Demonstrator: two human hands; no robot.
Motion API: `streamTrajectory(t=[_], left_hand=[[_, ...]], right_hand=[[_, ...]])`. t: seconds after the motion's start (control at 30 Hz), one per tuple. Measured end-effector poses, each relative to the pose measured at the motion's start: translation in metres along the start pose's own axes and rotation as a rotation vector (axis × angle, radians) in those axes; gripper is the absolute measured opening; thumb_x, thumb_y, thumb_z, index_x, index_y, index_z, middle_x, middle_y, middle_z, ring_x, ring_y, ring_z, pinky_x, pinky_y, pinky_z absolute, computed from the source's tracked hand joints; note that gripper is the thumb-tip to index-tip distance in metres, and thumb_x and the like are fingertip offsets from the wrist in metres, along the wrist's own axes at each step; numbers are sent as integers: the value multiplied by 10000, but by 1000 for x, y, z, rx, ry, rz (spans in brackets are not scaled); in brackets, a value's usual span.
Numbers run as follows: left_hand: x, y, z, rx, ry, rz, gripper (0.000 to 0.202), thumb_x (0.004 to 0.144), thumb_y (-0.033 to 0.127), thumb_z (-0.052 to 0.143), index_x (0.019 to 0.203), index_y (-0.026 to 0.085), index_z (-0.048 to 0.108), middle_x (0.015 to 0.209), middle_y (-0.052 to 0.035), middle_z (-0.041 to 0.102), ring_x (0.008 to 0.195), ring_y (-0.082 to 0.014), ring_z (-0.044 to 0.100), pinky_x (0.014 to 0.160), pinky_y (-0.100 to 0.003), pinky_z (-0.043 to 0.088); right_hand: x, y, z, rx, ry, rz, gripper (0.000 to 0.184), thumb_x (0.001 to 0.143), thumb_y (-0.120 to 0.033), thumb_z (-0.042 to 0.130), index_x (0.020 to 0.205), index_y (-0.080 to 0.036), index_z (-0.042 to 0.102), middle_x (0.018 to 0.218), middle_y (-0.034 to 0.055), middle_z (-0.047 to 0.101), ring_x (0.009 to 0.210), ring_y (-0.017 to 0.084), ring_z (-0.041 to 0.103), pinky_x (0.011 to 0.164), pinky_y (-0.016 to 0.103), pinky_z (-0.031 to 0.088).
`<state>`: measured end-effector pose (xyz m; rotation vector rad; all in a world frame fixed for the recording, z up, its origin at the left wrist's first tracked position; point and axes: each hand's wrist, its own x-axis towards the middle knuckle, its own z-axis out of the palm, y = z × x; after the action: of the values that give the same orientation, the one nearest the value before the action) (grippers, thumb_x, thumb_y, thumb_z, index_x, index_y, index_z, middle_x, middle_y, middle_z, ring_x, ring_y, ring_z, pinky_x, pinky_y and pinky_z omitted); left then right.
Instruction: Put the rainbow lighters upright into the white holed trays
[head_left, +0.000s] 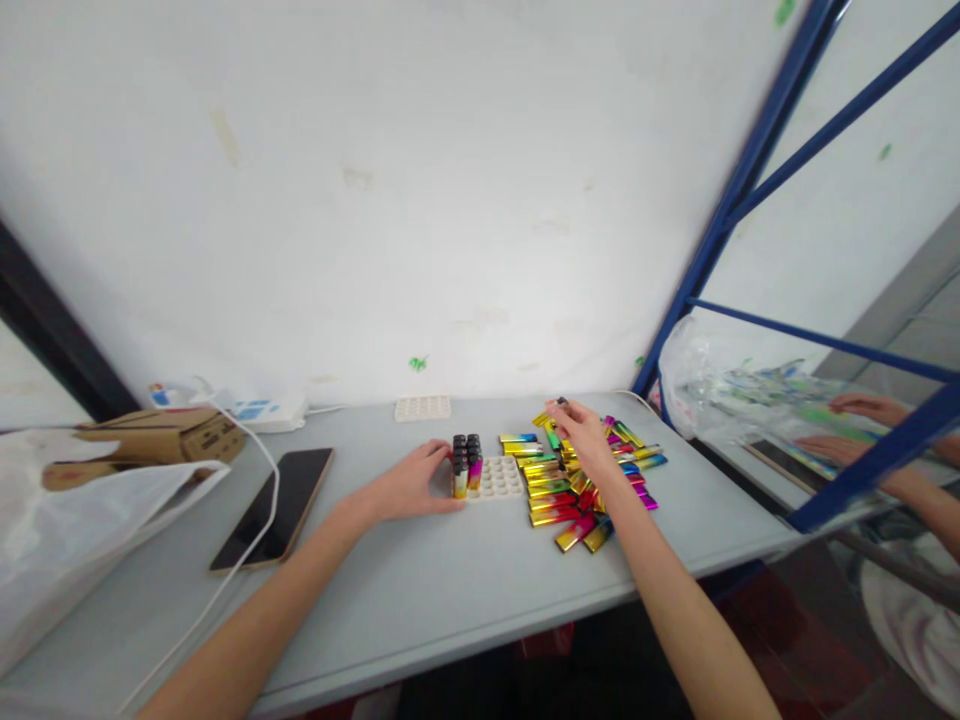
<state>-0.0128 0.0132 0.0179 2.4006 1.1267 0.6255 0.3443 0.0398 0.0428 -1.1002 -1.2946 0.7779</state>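
Observation:
A white tray (501, 480) with rows of round holes lies on the table. Several lighters (460, 478) with black tops stand upright in its left columns. My left hand (414, 484) rests at the tray's left end, thumb and fingers spread apart around that edge; whether it presses on the tray I cannot tell. To the right lies a loose pile of shiny lighters (551, 500) in gold, red, green, blue and purple. Over the pile's far side, my right hand (589, 440) pinches a lighter (562, 401), of which mainly the dark top shows.
A second white holed tray (422, 408) lies by the wall. On the left are a phone (279, 505) crossed by a white cable, a cardboard box (169, 436), a power strip (270, 413) and a white plastic bag (97, 530). A blue metal frame (694, 270) borders the right; another person's hands (862, 430) show beyond it.

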Motion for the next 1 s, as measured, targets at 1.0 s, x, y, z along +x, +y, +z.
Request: streamTrajectory(t=[1.0], left_hand=[[-1,3,-3,8,-13,24,708,840,627,928,1382,228,707,1540,-169,693,1450,-426,675,1303,-559,530]], right_hand=[[-49,-7,55,-332,-236,-118,509,1079,-686,553,780,-280,491,652,-45,510,641,187,490,634,311,388]])
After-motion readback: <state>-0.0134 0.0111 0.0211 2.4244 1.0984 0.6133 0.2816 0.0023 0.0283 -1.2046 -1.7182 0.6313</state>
